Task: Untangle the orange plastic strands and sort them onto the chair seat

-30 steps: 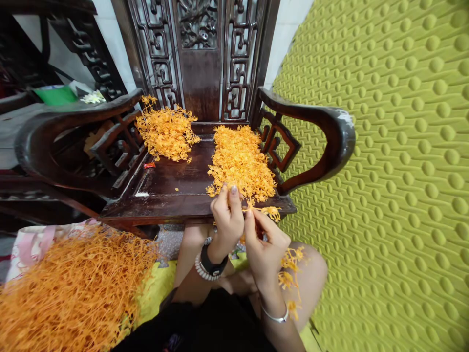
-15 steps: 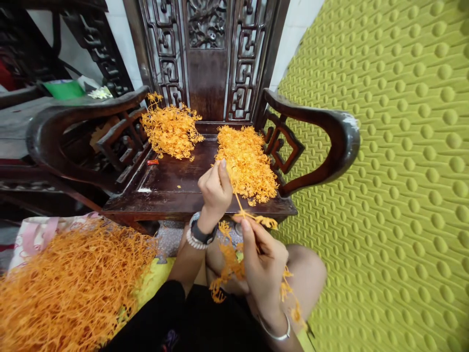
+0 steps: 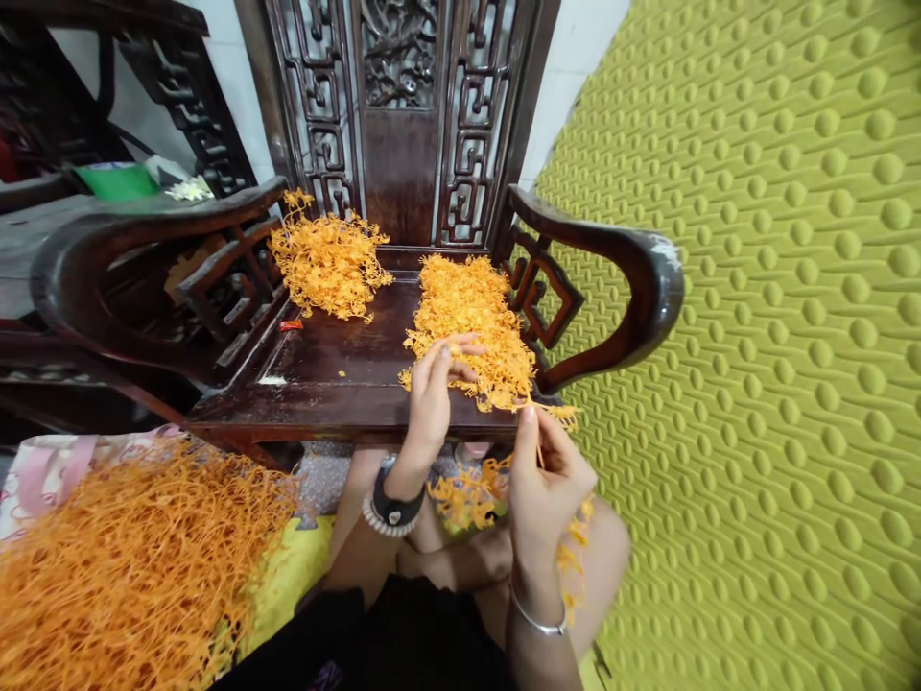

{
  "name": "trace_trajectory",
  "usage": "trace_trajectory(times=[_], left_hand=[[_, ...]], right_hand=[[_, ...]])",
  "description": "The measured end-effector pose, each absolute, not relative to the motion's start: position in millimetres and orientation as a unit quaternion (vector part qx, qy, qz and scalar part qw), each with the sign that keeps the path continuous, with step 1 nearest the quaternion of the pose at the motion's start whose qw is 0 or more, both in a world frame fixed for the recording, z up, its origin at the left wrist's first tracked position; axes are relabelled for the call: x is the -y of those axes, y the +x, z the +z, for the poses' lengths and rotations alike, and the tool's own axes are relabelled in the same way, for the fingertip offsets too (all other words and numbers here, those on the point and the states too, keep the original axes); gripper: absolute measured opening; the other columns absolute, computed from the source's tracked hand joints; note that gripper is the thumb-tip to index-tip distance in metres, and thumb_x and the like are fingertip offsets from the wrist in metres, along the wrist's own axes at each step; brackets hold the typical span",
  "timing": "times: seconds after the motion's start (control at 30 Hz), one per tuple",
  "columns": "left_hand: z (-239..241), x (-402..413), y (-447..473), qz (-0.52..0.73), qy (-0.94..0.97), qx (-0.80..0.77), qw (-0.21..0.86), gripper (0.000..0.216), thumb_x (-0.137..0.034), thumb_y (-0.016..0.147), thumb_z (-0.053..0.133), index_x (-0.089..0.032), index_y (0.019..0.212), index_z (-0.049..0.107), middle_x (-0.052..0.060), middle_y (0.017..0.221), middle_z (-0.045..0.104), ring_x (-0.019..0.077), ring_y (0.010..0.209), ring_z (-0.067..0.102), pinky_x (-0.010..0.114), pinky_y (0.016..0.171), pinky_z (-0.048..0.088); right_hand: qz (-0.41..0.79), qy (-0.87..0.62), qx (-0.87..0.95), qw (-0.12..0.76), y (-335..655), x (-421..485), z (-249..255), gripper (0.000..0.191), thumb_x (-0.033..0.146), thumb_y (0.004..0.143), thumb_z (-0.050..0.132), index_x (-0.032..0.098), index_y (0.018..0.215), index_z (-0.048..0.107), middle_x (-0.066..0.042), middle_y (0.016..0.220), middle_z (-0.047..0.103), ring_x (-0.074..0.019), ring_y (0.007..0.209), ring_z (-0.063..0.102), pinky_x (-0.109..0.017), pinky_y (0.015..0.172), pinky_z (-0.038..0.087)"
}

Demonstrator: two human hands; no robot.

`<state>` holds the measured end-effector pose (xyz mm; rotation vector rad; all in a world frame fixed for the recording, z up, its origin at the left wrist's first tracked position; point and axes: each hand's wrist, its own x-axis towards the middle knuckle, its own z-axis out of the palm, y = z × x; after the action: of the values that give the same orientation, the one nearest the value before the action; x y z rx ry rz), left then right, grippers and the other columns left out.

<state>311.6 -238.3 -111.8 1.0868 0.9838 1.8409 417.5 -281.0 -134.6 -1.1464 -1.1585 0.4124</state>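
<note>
On chair seat (image 3: pixel 338 357), left hand (image 3: pixel 432 401) open on orange pile (image 3: pixel 471 305), right hand (image 3: pixel 547 480) pinching strand (image 3: pixel 555 413)

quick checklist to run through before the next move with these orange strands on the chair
1. Grip: the right hand pinches a strand between thumb and fingers: ok.
2. Free hand: the left hand rests with spread fingers on the right pile: ok.
3. Piles kept apart: bare chair seat shows between the left pile and the right pile: ok.
4. Right pile fully on the seat: its front lies near the edge: cannot tell.
5. The loose bunch in the lap, secure: partly hidden: cannot tell.
6. The big heap close by the left side: looks ok.
</note>
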Motion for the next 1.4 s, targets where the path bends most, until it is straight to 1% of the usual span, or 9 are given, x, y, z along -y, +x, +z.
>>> trace_trajectory(times=[0.2,0.37,0.5,0.7,1.07,1.13,1.23,1.3,1.4], left_hand=[[-119,251,345,0.762,0.36,-0.438,0.314,0.041,-0.055,0.095,0.042,-0.02,0.086,0.062,0.008,0.087,0.068,0.0168,0.082,0.063,0.029,0.08,0.049],[-118,238,349,0.769,0.345,-0.45,0.294,0.053,-0.059,0.095,0.035,-0.02,0.062,0.046,-0.001,0.053,0.051,0.0108,0.047,0.049,0.024,0.048,0.04],[-116,223,333,0.782,0.353,-0.48,0.183,0.06,-0.063,0.092,0.039,-0.02,0.051,0.032,-0.006,0.041,0.033,0.0066,0.037,0.031,0.023,0.04,0.025],[-92,228,310,0.803,0.358,-0.413,0.237,0.06,-0.062,0.091,0.042,-0.021,0.05,0.031,-0.007,0.039,0.03,0.0057,0.033,0.029,0.024,0.037,0.021],[-54,227,271,0.866,0.286,-0.378,0.161,0.056,-0.055,0.096,0.039,-0.021,0.053,0.026,-0.007,0.043,0.027,0.0064,0.037,0.028,0.026,0.04,0.023],[-50,212,233,0.896,0.212,-0.366,0.134,0.057,-0.057,0.095,0.036,-0.022,0.053,0.022,-0.008,0.044,0.02,0.0058,0.037,0.021,0.025,0.04,0.021],[-50,211,209,0.887,0.252,-0.356,0.15,0.058,-0.06,0.094,0.037,-0.02,0.052,0.035,-0.006,0.047,0.026,0.0049,0.04,0.025,0.024,0.041,0.019],[-57,227,226,0.824,0.383,-0.35,0.227,0.056,-0.061,0.093,0.042,-0.018,0.058,0.052,-0.005,0.047,0.032,0.0056,0.04,0.027,0.025,0.041,0.018],[-72,258,273,0.669,0.549,-0.35,0.359,0.054,-0.057,0.096,0.038,-0.018,0.071,0.066,-0.003,0.048,0.036,0.0082,0.042,0.032,0.026,0.041,0.023]], right_hand=[[0.11,-0.516,0.575,0.625,408,280,-127,0.026,0.026,0.09,0.057,0.009,0.099,0.074,-0.01,0.083,0.074,-0.0173,0.065,0.066,-0.027,0.063,0.053],[0.063,-0.49,0.62,0.61,404,288,-121,0.021,0.021,0.089,0.058,0.011,0.093,0.075,-0.007,0.075,0.073,-0.0137,0.055,0.062,-0.024,0.057,0.05],[0.08,-0.485,0.657,0.571,401,298,-126,0.02,0.02,0.088,0.06,0.013,0.077,0.076,-0.001,0.052,0.065,-0.0096,0.039,0.05,-0.022,0.043,0.043],[0.198,-0.416,0.647,0.607,391,319,-127,0.022,0.016,0.089,0.058,0.018,0.104,0.075,-0.007,0.096,0.077,-0.0203,0.076,0.074,-0.031,0.07,0.062],[0.17,-0.397,0.664,0.611,407,354,-117,0.021,0.01,0.086,0.061,0.02,0.1,0.073,-0.005,0.085,0.076,-0.0162,0.066,0.071,-0.026,0.063,0.059],[0.227,-0.409,0.615,0.635,414,361,-121,0.014,0.015,0.09,0.058,0.02,0.092,0.071,-0.003,0.068,0.069,-0.0133,0.054,0.064,-0.024,0.05,0.052],[0.447,-0.373,0.544,0.604,421,354,-120,0.02,0.029,0.098,0.046,0.022,0.09,0.062,0.007,0.047,0.041,-0.0077,0.037,0.036,-0.021,0.037,0.03],[0.562,-0.303,0.514,0.573,420,339,-115,0.023,0.035,0.1,0.042,0.023,0.088,0.057,0.01,0.047,0.026,-0.0069,0.038,0.02,-0.02,0.038,0.021],[0.623,-0.23,0.513,0.544,414,318,-107,0.025,0.039,0.099,0.041,0.023,0.085,0.053,0.012,0.048,0.022,-0.0065,0.038,0.012,-0.021,0.04,0.018]])
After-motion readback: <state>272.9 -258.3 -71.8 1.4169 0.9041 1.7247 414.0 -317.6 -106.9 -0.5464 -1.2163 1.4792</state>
